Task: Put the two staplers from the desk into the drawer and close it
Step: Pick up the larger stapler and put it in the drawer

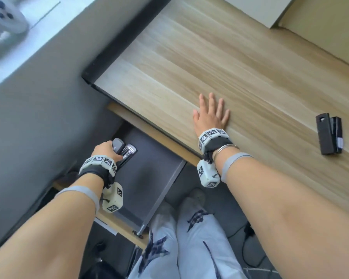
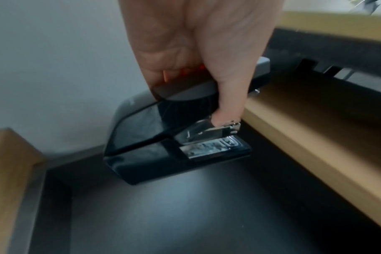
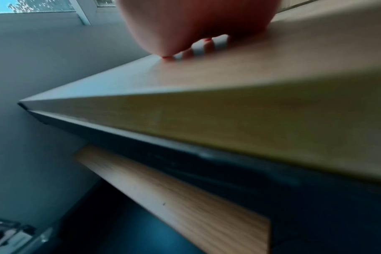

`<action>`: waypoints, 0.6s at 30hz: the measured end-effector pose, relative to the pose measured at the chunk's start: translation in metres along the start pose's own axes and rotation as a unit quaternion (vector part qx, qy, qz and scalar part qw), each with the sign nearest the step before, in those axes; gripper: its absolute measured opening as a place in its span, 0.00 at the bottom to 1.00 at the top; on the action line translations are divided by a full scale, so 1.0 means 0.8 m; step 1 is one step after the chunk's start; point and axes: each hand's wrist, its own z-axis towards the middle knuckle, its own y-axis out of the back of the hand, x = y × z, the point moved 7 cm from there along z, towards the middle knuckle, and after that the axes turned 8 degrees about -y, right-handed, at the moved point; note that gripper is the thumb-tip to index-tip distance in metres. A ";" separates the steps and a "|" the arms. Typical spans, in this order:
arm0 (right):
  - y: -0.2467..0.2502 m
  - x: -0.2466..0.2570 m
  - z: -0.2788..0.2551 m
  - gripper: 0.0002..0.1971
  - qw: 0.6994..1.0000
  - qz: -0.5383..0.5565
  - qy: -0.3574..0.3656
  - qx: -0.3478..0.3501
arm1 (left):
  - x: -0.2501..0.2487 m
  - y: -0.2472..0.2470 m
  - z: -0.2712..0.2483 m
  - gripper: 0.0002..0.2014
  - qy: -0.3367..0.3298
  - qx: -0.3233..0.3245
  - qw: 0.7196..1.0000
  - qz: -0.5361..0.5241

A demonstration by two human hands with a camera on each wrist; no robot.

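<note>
My left hand (image 1: pixel 106 151) grips a black stapler (image 1: pixel 125 152) with a grey top inside the open drawer (image 1: pixel 149 174). In the left wrist view the stapler (image 2: pixel 163 151) sits low over the dark drawer floor (image 2: pixel 185 214), thumb (image 2: pixel 228 106) pressed on its side; whether its base touches the floor I cannot tell. A second black stapler (image 1: pixel 329 135) lies on the wooden desk (image 1: pixel 230 67) at the right. My right hand (image 1: pixel 211 115) rests flat on the desk near its front edge, fingers spread, well left of that stapler.
The drawer's wooden front (image 1: pixel 117 224) juts toward my legs (image 1: pixel 179 238). The desk's front edge (image 3: pixel 228 123) overhangs the drawer's back part. A grey wall (image 1: pixel 38 117) stands at the left. A white board (image 1: pixel 260 11) lies at the desk's far end. Cables (image 1: pixel 248 244) lie on the floor.
</note>
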 end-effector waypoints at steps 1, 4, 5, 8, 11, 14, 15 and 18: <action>-0.001 0.000 0.000 0.29 1.000 -0.003 0.001 -0.006 | 0.004 -0.010 0.006 0.13 0.010 -0.001 1.000 -0.005; -0.004 0.000 0.000 0.29 1.000 -0.011 0.000 -0.024 | 0.013 -0.036 0.024 0.12 0.036 -0.012 0.999 -0.024; -0.005 0.000 0.001 0.29 0.999 -0.014 -0.001 -0.029 | 0.015 -0.044 0.031 0.12 0.043 -0.017 0.998 -0.034; -0.005 0.001 0.000 0.29 0.999 -0.019 -0.002 -0.048 | 0.022 -0.065 0.047 0.13 0.062 -0.025 0.996 -0.063; -0.005 0.002 -0.001 0.29 0.997 -0.027 -0.002 -0.065 | 0.031 -0.078 0.062 0.12 0.076 -0.031 0.993 -0.083; -0.006 0.002 -0.001 0.29 0.997 -0.028 -0.003 -0.075 | 0.036 -0.083 0.074 0.12 0.083 -0.040 0.992 -0.090; -0.005 0.002 -0.001 0.29 0.997 -0.026 -0.003 -0.078 | 0.036 -0.085 0.077 0.12 0.081 -0.038 0.992 -0.087; -0.005 0.003 -0.003 0.29 0.996 -0.024 -0.002 -0.082 | 0.038 -0.094 0.083 0.12 0.080 -0.028 0.993 -0.086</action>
